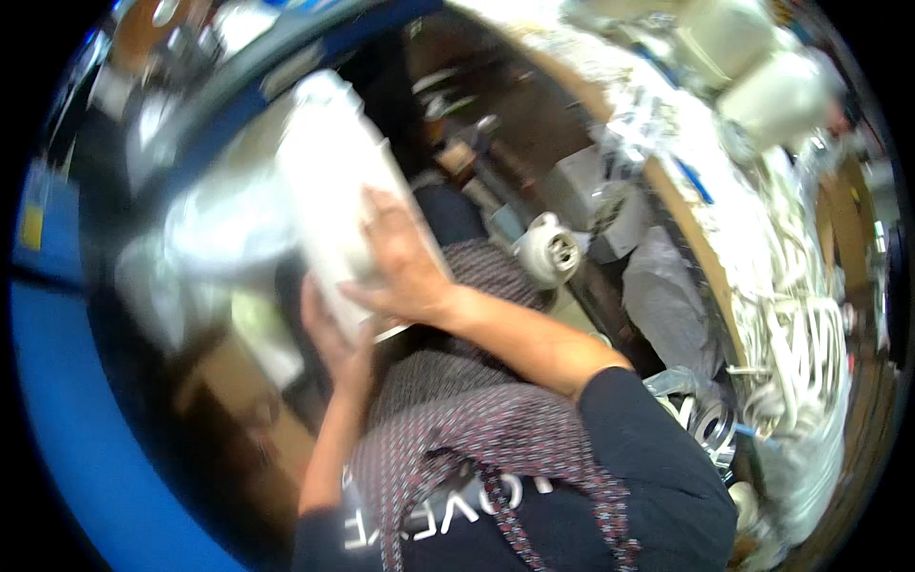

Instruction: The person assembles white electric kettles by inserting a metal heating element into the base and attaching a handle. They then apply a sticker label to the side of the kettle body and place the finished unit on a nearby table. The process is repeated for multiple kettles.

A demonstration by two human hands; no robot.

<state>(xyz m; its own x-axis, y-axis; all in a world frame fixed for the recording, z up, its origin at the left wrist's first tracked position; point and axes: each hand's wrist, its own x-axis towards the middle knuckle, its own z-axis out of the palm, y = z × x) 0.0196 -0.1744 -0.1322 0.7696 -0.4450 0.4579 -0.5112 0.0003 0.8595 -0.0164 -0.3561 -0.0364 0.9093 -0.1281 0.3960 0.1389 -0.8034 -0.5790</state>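
Note:
A long white plastic casing point(329, 181), smeared by motion, is held at a tilt in front of my body. My right hand point(400, 257) lies over its right side, fingers bent against the surface. Under its near left edge, my left hand point(334, 329) grips it with the thumb along the side; part of these fingers is hidden. Left of the casing is a blurred, clear plastic bag point(229, 224). A round white part with a slotted end point(551, 250) sits to the right of my lap, apart from both hands.
Along the right runs a bench with coiled white cords point(796, 324) and white plastic containers point(777, 100). A grey plastic bag point(672, 300) lies below its edge, with a tape roll point(713, 421) nearer me. At left are a blue surface point(67, 419) and a cardboard box point(238, 377).

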